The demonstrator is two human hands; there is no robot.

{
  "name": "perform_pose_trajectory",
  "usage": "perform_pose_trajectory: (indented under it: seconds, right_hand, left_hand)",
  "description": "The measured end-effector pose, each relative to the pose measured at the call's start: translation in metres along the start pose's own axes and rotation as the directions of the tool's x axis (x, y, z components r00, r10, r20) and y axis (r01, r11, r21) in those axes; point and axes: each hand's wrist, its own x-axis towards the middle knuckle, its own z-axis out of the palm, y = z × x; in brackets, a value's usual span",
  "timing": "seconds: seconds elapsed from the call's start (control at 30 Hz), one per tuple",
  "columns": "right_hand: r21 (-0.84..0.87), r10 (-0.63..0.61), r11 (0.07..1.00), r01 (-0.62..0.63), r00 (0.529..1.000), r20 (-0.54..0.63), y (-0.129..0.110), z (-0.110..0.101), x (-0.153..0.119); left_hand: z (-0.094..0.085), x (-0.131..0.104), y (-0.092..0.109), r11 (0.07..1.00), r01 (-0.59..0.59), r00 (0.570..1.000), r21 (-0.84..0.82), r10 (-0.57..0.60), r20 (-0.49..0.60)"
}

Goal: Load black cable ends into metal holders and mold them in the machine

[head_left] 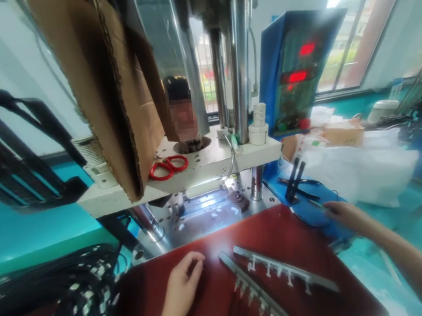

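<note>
At four o'clock, the right hand (342, 216) is blurred. At five, one metal strip (258, 289) is cut off by the bottom edge.

Single head-worn view: looks forward and down, close over red board (264, 235), toward machine (211, 158), window (351, 58) beyond.

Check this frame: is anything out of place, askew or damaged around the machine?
Two things look a little odd: red-handled scissors lie loose on the pale machine plate, and a rough-edged piece of cardboard stands there too, looking makeshift. I see no clear spill.
</note>
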Motion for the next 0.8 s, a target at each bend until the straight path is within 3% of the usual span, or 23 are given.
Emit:
perform_pose_trajectory:
  seconds: [0.2, 0.57, 0.8]
  right_hand:
    - [-0.072, -0.058, 0.996, 0.062, 0.997, 0.046, -0.031, 0.018, 0.032]
    - [-0.083, 0.065, 0.994, -0.067, 0.997, -0.03, -0.033, 0.028, 0.04]
    - [-0.115, 0.014, 0.993, -0.019, 0.999, -0.044, -0.033, 0.035, 0.054]
  left_hand:
    - [-0.002, -0.002, 0.008, 1.0, 0.008, 1.0, -0.03, -0.009, -0.028]
    - [-0.001, -0.002, 0.007, 0.999, -0.017, 1.0, -0.042, 0.017, -0.004]
    - [0.001, -0.002, 0.01, 0.999, -0.019, 1.0, -0.028, 0.019, -0.007]
